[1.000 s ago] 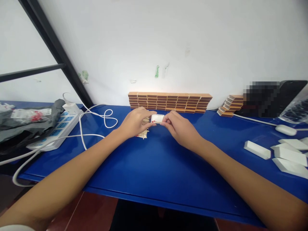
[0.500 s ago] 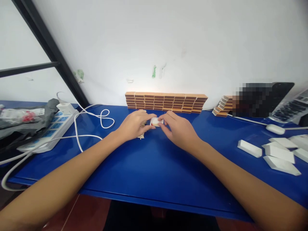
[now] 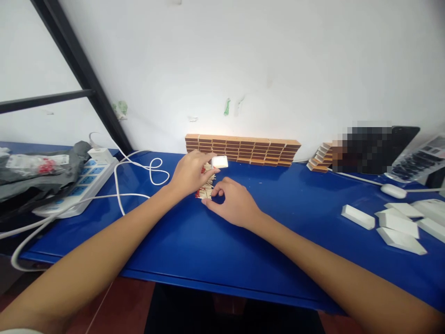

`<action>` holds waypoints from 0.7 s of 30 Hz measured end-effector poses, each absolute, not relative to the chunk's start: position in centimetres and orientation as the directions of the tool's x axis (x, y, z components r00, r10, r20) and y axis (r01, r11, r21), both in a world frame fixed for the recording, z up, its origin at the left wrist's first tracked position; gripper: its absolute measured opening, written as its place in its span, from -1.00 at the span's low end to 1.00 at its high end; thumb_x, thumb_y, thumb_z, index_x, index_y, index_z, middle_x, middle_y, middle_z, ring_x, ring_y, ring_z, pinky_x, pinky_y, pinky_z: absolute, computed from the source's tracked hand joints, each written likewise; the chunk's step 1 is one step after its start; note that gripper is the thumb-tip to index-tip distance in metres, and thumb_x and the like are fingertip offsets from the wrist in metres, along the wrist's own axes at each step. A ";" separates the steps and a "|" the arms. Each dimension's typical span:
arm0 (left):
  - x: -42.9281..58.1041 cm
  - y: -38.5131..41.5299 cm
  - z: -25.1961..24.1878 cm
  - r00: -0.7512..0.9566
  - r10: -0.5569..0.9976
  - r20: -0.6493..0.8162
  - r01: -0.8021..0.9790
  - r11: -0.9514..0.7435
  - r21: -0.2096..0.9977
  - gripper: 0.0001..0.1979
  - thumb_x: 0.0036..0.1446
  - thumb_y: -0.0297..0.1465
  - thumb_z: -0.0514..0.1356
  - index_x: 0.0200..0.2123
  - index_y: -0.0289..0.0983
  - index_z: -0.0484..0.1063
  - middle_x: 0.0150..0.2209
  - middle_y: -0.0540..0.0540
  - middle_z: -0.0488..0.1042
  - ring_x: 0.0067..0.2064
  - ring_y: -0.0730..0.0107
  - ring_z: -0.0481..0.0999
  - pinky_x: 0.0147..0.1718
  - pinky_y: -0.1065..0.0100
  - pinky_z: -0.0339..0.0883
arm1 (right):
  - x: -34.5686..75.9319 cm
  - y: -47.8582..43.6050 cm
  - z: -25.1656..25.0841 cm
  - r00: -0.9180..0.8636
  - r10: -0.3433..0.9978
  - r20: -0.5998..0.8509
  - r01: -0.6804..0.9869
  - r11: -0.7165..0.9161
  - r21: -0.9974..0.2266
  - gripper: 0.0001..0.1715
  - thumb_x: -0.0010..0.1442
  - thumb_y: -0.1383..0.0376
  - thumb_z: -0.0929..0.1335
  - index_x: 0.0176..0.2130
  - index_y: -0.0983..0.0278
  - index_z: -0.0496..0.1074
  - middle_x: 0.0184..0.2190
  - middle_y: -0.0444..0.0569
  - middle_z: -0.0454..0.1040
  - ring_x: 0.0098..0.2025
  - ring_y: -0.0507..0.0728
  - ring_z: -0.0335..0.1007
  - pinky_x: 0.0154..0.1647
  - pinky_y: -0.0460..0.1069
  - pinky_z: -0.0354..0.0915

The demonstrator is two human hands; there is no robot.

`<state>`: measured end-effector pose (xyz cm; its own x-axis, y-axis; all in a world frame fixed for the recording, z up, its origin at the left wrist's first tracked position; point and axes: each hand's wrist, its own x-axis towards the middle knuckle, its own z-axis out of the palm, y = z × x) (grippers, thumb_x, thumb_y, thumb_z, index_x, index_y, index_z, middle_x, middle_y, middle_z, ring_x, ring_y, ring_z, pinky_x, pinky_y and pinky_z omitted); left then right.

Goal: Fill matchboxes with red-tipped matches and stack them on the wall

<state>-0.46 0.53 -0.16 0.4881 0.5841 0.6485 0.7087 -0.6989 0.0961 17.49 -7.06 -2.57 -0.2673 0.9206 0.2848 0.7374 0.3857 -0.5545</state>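
My left hand pinches a small white matchbox tray between thumb and fingers, raised over the far side of a heap of matches. What lies inside the tray is hard to make out. The matches have pale sticks and red heads and lie on the blue table, partly hidden by my left hand. At the near right edge of this heap is my right hand, its thumb and curled forefinger apart with a gap between them. No match shows in its fingers.
Behind the hands, a low wall of stacked matchboxes runs along the white wall. Several white empty-looking trays or blocks lie at right, near a smaller stack and a dark device. A power strip and white cables occupy the left.
My right hand has let go of the white tray and moved left and nearer, to the matches. My left hand keeps the tray, now slightly farther back and left. The view has shifted slightly.
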 end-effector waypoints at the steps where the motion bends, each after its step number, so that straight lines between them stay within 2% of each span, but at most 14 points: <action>1: -0.5 0.6 -0.2 0.487 0.590 0.644 0.711 -0.696 0.100 -0.64 0.34 -0.24 0.33 0.14 -0.21 0.55 -0.17 -0.14 0.66 -0.14 0.13 0.56 -0.15 0.18 0.40 | 17.2 -7.1 -2.7 -0.268 0.922 0.280 0.749 0.382 -0.542 -0.73 0.21 0.10 0.51 -0.34 0.21 0.48 -0.25 -0.04 0.49 -0.32 0.13 0.41 -0.30 0.05 0.23; 7: -0.3 0.7 -0.3 0.496 0.603 0.624 0.722 -0.686 0.089 -0.59 0.30 -0.25 0.37 0.15 -0.26 0.53 -0.09 -0.17 0.67 -0.06 0.07 0.57 -0.09 0.15 0.40 | 17.6 -6.7 -3.1 -0.358 0.883 0.302 0.734 0.466 -0.493 -0.82 0.32 0.28 0.44 -0.35 0.22 0.45 -0.28 -0.06 0.48 -0.27 0.12 0.40 -0.23 0.04 0.21; 11: -0.2 0.6 -0.2 0.508 0.610 0.608 0.728 -0.681 0.074 -0.58 0.29 -0.25 0.38 0.15 -0.29 0.54 -0.14 -0.18 0.67 -0.10 0.07 0.56 -0.13 0.16 0.39 | 18.6 -6.6 -2.8 -0.392 0.892 0.226 0.733 0.452 -0.509 -0.87 0.32 0.34 0.43 -0.32 0.23 0.49 -0.27 -0.06 0.49 -0.29 0.10 0.40 -0.24 0.02 0.21; 15: -0.2 0.6 -0.2 0.522 0.595 0.611 0.716 -0.695 0.065 -0.59 0.31 -0.24 0.37 0.14 -0.30 0.54 -0.21 -0.18 0.65 -0.12 0.10 0.55 -0.14 0.18 0.38 | 19.8 -6.6 -2.4 -0.415 0.886 0.208 0.720 0.459 -0.520 -0.89 0.34 0.30 0.42 -0.29 0.21 0.52 -0.28 -0.07 0.48 -0.34 0.09 0.37 -0.29 0.01 0.21; 18: -0.3 0.7 -0.3 0.531 0.599 0.599 0.713 -0.698 0.066 -0.61 0.30 -0.24 0.38 0.12 -0.29 0.55 -0.22 -0.17 0.64 -0.12 0.10 0.55 -0.16 0.19 0.38 | 21.3 -6.5 -2.2 -0.429 0.864 0.263 0.708 0.502 -0.496 -0.90 0.36 0.27 0.41 -0.25 0.20 0.51 -0.27 -0.07 0.46 -0.35 0.09 0.35 -0.30 0.01 0.23; 21: -0.4 0.9 -0.5 0.557 0.604 0.570 0.701 -0.710 0.068 -0.62 0.28 -0.26 0.40 0.10 -0.28 0.56 -0.22 -0.16 0.63 -0.14 0.11 0.55 -0.17 0.19 0.38 | 23.0 -6.0 -1.9 -0.461 0.811 0.360 0.713 0.580 -0.393 -0.92 0.38 0.26 0.39 -0.21 0.21 0.48 -0.22 -0.04 0.45 -0.33 0.10 0.34 -0.29 0.02 0.25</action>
